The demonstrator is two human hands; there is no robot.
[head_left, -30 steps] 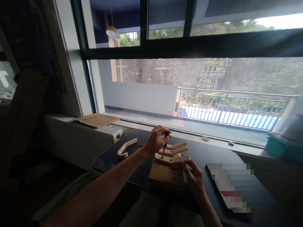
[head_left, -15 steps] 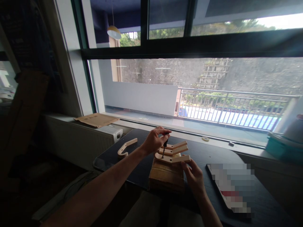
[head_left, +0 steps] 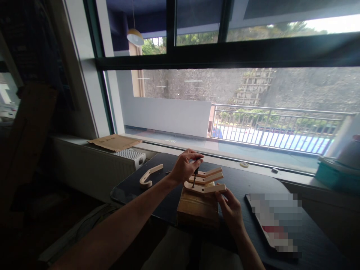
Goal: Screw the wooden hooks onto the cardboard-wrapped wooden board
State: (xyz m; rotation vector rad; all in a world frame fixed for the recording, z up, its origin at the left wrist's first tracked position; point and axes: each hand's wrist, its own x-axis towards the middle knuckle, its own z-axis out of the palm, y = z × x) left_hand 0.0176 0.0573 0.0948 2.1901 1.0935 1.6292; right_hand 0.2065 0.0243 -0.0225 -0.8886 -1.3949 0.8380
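Observation:
My left hand (head_left: 184, 167) is closed around the dark handle of a screwdriver (head_left: 194, 180). Its thin shaft points down, the tip at a hole near the curled end of a pale wooden hook (head_left: 211, 189). This hook rests on a brown block (head_left: 197, 210). At the hook's straight end, my right hand (head_left: 231, 207) pinches it between thumb and fingers. Just behind lie a second wooden hook (head_left: 209, 179) and a third wooden hook (head_left: 211, 172), partly hidden by my left hand. Another wooden hook (head_left: 153, 171) lies apart on the left of the black table (head_left: 168, 200).
On the right of the table lies a flat device with a blurred-out face (head_left: 274, 223). A brown envelope (head_left: 115, 142) and a white box (head_left: 132, 157) are beyond the left edge. On the window sill sits a tape roll (head_left: 244, 164); a teal container (head_left: 332, 174) stands far right.

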